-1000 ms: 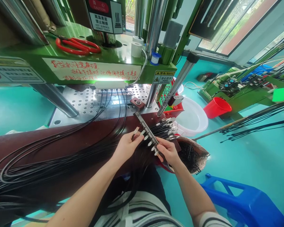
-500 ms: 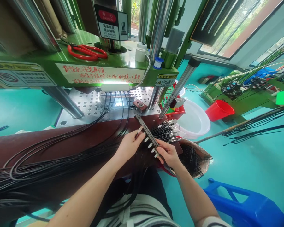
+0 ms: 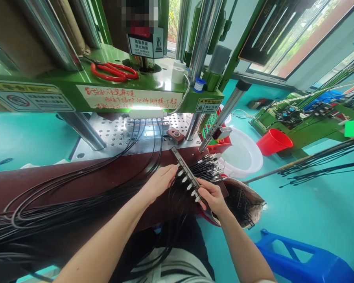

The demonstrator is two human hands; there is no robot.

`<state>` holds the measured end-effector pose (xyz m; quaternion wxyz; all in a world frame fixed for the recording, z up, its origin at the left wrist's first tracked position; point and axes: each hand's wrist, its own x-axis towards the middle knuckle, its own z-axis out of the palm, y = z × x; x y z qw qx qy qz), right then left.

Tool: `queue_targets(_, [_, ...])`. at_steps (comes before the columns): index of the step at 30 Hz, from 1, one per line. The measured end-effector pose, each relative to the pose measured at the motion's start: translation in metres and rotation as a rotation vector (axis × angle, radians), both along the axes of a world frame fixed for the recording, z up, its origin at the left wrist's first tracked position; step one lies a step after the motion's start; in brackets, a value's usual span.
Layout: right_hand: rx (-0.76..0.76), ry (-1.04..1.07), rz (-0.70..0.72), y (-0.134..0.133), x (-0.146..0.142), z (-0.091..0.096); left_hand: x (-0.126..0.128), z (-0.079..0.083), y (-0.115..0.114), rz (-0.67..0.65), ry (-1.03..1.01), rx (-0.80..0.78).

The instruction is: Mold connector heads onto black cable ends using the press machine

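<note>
A narrow dark metal bar [image 3: 186,169] slants across the middle of the view, with several silvery cable connectors [image 3: 189,186] sticking out along its near side. My right hand [image 3: 212,196] grips the lower end of this bar, thumb on top. Against the bar's left edge, toward its upper end, my left hand [image 3: 161,181] pinches a cable end that its fingers mostly hide. Black cables [image 3: 172,204] hang from the connectors toward my lap. Just behind the bar lies a bundle of cables with silvery tips [image 3: 214,167] on the brown tabletop [image 3: 106,167].
A green press [image 3: 109,92] stands ahead, carrying red-handled scissors [image 3: 115,72]; cables run from its lit fixture [image 3: 149,127]. More black cables [image 3: 61,212] cover the left. At right are a bag of black scraps [image 3: 242,204], a white tub [image 3: 243,153], a red bucket [image 3: 274,142] and a blue stool [image 3: 312,255].
My left fingers have drawn closer to the bar's edge, and the silvery tip seen at the thumb is now hidden. The right hand keeps its grip. The view has shifted slightly.
</note>
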<state>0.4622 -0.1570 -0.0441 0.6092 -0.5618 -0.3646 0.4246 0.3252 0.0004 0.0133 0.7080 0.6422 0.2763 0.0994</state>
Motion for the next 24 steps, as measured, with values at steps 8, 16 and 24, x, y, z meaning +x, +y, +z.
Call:
queue_targets(8, [-0.019, -0.290, 0.014, 0.002, -0.004, 0.001, 0.008, -0.007, 0.009, 0.020, 0.034, 0.235])
queue_targets(16, [-0.049, -0.341, -0.019, 0.003, -0.004, 0.007, 0.012, 0.000, 0.018, -0.073, 0.096, 0.037])
queue_targets(24, [-0.168, -0.251, -0.054, 0.026, -0.002, 0.024, 0.022, -0.013, 0.036, 0.016, 0.144, 0.028])
